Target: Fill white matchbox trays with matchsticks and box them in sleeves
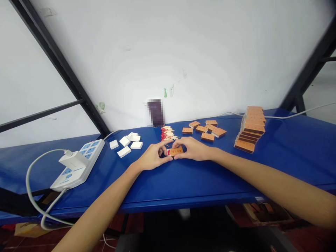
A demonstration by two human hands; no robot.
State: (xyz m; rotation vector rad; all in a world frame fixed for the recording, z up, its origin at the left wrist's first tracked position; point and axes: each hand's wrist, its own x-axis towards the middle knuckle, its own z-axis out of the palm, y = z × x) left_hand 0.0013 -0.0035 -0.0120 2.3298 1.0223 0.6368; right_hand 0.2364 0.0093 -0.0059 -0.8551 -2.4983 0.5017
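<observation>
Both my hands meet over an orange matchbox [176, 151] lying on the blue table [183, 182]. My left hand [153, 157] pinches its left end, where red match heads show in the partly open tray. My right hand [193, 148] grips its right end with curled fingers. Just behind the hands lies a pile of loose red-tipped matches [167, 133].
Several white inner trays [127, 143] lie to the left, and a white power strip [78, 164] with a plug and cable sits further left. Several orange matchboxes [206, 130] lie scattered behind on the right, beside a stack of them [250, 129]. A wall stands behind.
</observation>
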